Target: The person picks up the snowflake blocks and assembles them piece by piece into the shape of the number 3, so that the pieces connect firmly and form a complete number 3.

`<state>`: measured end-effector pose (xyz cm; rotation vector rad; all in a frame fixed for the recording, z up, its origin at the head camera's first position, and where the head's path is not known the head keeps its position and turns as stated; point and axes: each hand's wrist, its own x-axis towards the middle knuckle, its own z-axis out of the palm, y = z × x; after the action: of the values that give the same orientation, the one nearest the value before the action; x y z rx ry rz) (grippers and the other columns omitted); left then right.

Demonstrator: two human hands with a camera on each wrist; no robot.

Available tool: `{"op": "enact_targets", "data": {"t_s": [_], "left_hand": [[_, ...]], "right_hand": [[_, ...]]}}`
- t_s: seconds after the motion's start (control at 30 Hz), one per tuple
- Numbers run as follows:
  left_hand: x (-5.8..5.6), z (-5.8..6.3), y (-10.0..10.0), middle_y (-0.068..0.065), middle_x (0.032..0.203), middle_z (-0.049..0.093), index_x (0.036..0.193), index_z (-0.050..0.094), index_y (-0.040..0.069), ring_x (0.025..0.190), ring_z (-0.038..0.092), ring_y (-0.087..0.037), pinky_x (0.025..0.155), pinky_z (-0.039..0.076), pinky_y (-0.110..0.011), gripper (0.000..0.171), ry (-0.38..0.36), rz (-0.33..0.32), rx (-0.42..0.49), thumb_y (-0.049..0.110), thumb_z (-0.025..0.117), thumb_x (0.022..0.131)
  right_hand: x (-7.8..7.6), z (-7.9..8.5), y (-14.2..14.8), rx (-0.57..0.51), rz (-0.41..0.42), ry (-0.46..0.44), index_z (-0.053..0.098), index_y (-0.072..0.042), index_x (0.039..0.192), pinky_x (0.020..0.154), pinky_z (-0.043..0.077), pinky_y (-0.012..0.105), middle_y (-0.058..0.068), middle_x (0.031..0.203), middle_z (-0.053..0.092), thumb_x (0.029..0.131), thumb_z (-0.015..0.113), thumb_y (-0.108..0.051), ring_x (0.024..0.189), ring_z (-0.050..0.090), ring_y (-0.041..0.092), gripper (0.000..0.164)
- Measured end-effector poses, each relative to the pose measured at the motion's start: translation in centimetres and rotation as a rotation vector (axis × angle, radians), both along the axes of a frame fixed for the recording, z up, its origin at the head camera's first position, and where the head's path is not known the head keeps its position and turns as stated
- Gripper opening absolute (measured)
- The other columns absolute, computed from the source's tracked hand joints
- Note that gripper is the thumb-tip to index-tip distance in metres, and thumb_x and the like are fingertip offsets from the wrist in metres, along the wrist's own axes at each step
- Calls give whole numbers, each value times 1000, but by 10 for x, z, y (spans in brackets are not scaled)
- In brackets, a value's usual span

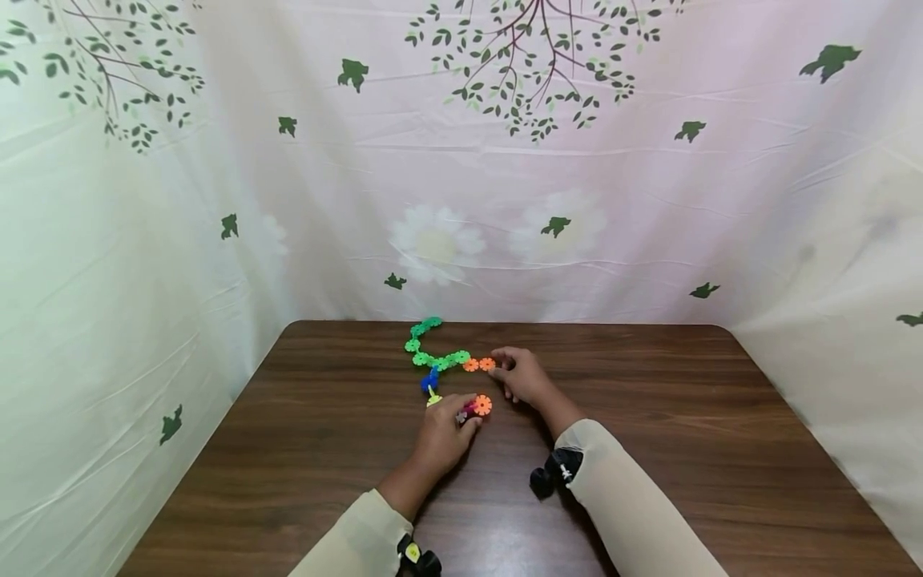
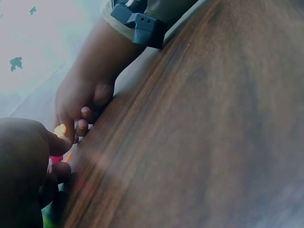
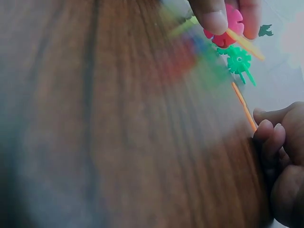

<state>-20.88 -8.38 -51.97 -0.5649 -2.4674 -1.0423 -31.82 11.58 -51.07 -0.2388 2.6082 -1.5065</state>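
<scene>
A chain of notched plastic flower discs lies on the table, with green discs curving at the far side. Two orange discs continue it to the right. My right hand pinches the outermost orange disc between thumb and fingers, edge-on in the right wrist view. A blue disc and a yellow disc branch toward me from the green ones. My left hand covers part of this branch and grips a pink disc. Another orange disc joins the pink one and sticks out past the fingers.
The brown wooden table extends around the chain, its far edge just behind the green discs. Printed cloth hangs at the back and both sides. Dark wrist devices sit at both sleeves.
</scene>
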Motion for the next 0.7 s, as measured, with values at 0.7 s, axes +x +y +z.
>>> {"op": "enact_targets", "data": {"t_s": [0.7], "left_hand": [[0, 0, 1, -15, 107, 83, 110, 83, 0, 101, 81, -29, 89, 66, -44, 23, 27, 56, 10, 4, 89, 89]], "right_hand": [[-4, 4, -9, 94, -41, 26, 76, -6, 134, 42, 47, 27, 4, 70, 54, 101, 81, -20, 42, 50, 11, 36]]}}
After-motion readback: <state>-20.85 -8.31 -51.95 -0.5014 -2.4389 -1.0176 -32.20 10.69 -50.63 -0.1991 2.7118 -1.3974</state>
